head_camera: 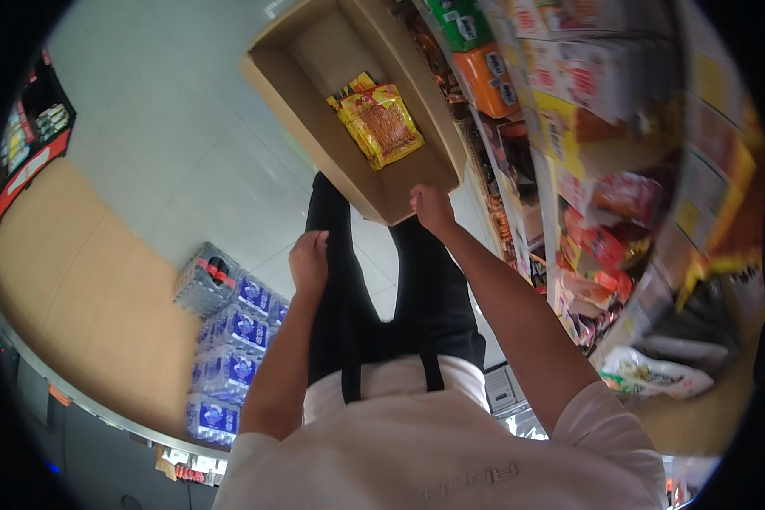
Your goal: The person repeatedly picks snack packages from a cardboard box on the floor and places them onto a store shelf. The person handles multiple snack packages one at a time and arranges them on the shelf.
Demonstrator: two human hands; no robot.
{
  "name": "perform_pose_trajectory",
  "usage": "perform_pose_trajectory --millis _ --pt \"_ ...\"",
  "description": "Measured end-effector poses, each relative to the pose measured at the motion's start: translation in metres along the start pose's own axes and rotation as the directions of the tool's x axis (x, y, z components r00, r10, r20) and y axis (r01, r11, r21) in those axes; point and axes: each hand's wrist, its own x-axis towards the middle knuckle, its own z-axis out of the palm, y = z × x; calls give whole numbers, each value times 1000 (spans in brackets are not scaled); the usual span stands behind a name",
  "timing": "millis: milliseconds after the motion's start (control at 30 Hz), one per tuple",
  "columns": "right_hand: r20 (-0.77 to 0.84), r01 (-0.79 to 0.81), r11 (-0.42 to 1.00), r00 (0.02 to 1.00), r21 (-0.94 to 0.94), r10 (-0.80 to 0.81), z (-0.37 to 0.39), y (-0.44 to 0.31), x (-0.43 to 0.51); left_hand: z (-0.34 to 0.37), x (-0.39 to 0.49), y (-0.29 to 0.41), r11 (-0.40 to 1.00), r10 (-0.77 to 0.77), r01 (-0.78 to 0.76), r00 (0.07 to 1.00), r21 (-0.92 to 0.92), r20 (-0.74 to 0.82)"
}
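A long open cardboard box (309, 153) lies before me, its near end by my knees. Inside it are yellow plastic snack packets (386, 124), the top one with a clear window onto reddish-brown food. My right hand (432, 207) is at the box's near rim, its curled fingers over the inner side and its thumb side up. My left hand (309, 260) is above my left thigh, fingers curled in, apart from the box. Nothing shows in the left hand, though its palm is hidden.
Shelves of packaged snacks (602, 229) run close along my right, with green and orange packs (488, 80) beside the box. Shrink-wrapped bottle packs (229, 357) are stacked at my left by a wooden counter (89, 274). A display rack (32, 134) stands farther left on the tiled floor (185, 121).
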Motion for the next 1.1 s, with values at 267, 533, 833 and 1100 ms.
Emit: perform_pose_trajectory --millis 267,533,833,1100 --pt "-88 43 925 993 -378 -82 53 71 161 62 -16 -17 971 54 -87 987 224 152" --pt "-164 164 834 943 -527 -290 86 95 312 71 -15 -16 945 36 -96 981 313 192" --pt "-86 28 694 988 -719 -129 91 96 385 67 -11 -19 948 -8 -68 971 310 239" --pt "-62 -24 570 997 -821 -47 79 78 353 71 -8 -21 944 9 -81 975 321 221"
